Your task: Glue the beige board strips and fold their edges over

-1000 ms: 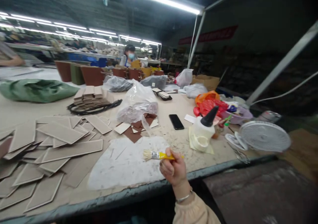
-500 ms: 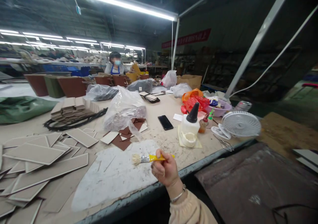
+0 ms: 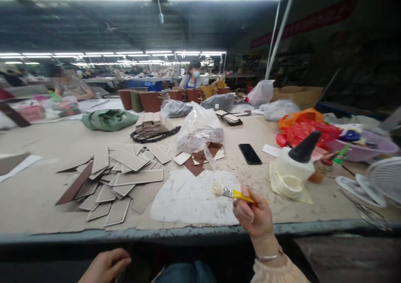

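Observation:
My right hand (image 3: pixel 254 212) grips the yellow handle of a paintbrush (image 3: pixel 239 195) between thumb and fingers. Its pale bristles point left, over a white sheet (image 3: pixel 188 199) on the table. Low in the view, in front of the table edge, my left hand (image 3: pixel 106 266) has its fingers curled together; whatever they may hold is hidden. To the left of the sheet lies a loose pile of flat grey-beige panels (image 3: pixel 130 159) with light edges. Right of the brush stands a white glue bottle (image 3: pixel 293 166) with a black nozzle, beside a small cream-coloured cup (image 3: pixel 290 187).
A black phone (image 3: pixel 249 154) lies behind the brush. Clear plastic bags (image 3: pixel 199 126), brown pieces (image 3: pixel 196 166) and a stack of strips (image 3: pixel 150 125) sit further back. A purple basin (image 3: pixel 365 149) and white fan (image 3: pixel 387 178) stand right. Co-workers (image 3: pixel 192 80) sit beyond.
The view has swung left, so the table's contents sit further right. My left hand has come into view at the bottom. The paintbrush is still in my right hand.

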A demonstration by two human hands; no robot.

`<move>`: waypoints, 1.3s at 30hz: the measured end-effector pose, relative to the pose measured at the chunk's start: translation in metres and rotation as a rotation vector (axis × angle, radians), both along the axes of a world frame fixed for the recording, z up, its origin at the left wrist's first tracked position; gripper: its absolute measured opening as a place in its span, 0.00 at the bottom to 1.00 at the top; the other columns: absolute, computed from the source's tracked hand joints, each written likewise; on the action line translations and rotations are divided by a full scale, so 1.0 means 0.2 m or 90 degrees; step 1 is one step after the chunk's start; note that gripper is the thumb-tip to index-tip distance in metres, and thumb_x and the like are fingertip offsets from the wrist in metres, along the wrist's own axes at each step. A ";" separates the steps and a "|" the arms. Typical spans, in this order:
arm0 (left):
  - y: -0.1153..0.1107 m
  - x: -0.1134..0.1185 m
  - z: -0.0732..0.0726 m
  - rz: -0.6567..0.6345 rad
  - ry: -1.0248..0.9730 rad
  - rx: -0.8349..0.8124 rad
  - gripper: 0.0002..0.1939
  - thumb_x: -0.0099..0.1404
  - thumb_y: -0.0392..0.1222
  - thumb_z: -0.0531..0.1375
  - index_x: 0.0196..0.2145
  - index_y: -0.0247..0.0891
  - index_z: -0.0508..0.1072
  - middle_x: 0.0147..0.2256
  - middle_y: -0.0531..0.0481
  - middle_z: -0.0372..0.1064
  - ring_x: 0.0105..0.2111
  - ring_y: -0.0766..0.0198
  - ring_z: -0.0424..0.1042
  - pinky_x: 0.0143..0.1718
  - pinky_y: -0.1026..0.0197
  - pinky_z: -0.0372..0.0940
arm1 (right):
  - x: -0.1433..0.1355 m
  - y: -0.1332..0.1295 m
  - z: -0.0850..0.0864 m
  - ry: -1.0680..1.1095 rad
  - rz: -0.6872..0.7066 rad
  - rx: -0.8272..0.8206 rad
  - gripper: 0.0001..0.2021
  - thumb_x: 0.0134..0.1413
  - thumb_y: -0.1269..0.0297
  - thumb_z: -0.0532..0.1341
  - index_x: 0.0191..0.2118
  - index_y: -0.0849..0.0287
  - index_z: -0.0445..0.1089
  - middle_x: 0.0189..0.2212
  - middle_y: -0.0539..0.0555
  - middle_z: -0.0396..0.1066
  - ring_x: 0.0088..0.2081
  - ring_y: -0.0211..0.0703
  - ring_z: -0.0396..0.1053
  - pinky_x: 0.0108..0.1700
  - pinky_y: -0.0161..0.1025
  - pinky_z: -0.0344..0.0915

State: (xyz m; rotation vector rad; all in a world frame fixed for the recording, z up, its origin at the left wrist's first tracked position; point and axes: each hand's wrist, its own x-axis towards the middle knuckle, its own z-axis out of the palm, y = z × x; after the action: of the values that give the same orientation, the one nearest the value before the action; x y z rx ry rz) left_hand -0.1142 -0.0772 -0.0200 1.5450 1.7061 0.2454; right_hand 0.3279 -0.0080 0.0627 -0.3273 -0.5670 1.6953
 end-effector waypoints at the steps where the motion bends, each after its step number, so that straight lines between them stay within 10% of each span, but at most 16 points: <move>1: -0.01 0.00 0.02 0.026 -0.018 0.015 0.21 0.49 0.61 0.62 0.34 0.45 0.80 0.37 0.49 0.77 0.43 0.43 0.73 0.51 0.49 0.64 | 0.00 -0.01 0.01 -0.012 0.001 -0.013 0.07 0.57 0.60 0.56 0.29 0.55 0.64 0.09 0.40 0.50 0.12 0.29 0.41 0.17 0.27 0.42; 8: -0.04 0.09 0.18 0.183 -0.380 -0.075 0.32 0.49 0.57 0.67 0.46 0.32 0.75 0.46 0.37 0.73 0.51 0.46 0.68 0.58 0.45 0.57 | 0.04 -0.03 0.03 -0.094 -0.008 -0.089 0.02 0.49 0.64 0.60 0.28 0.53 0.65 0.08 0.43 0.54 0.12 0.31 0.47 0.19 0.34 0.48; 16: -0.07 0.07 0.08 0.299 -0.340 -0.068 0.25 0.39 0.46 0.73 0.34 0.31 0.76 0.27 0.46 0.76 0.31 0.55 0.77 0.40 0.55 0.69 | 0.04 -0.02 0.02 -0.132 -0.020 -0.137 0.06 0.48 0.60 0.62 0.28 0.53 0.64 0.08 0.44 0.52 0.12 0.32 0.45 0.19 0.37 0.48; 22: -0.07 0.08 0.00 0.317 -0.279 -0.074 0.17 0.41 0.48 0.71 0.17 0.34 0.70 0.12 0.56 0.64 0.18 0.63 0.69 0.26 0.62 0.65 | 0.03 -0.02 0.02 -0.141 -0.017 -0.153 0.06 0.49 0.60 0.61 0.27 0.53 0.64 0.08 0.45 0.50 0.12 0.32 0.45 0.20 0.38 0.43; 30: -0.08 0.09 0.11 0.287 -0.431 -0.192 0.26 0.50 0.58 0.65 0.37 0.31 0.76 0.37 0.38 0.76 0.38 0.53 0.76 0.41 0.55 0.66 | 0.04 -0.02 0.00 -0.125 -0.021 -0.165 0.05 0.50 0.60 0.60 0.28 0.53 0.64 0.09 0.44 0.50 0.12 0.32 0.44 0.21 0.40 0.43; 39: -0.05 0.20 0.20 0.201 -0.517 -0.158 0.18 0.53 0.51 0.66 0.30 0.32 0.72 0.21 0.49 0.72 0.19 0.66 0.70 0.24 0.65 0.64 | 0.02 -0.01 -0.01 -0.160 -0.037 -0.174 0.07 0.51 0.56 0.59 0.27 0.52 0.63 0.09 0.44 0.47 0.13 0.33 0.44 0.18 0.38 0.46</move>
State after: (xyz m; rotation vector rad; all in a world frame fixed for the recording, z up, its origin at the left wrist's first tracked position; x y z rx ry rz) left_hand -0.0734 -0.0867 0.0192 0.8074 1.2411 0.6889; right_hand 0.3321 -0.0092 0.0602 -0.7546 -0.5032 1.6877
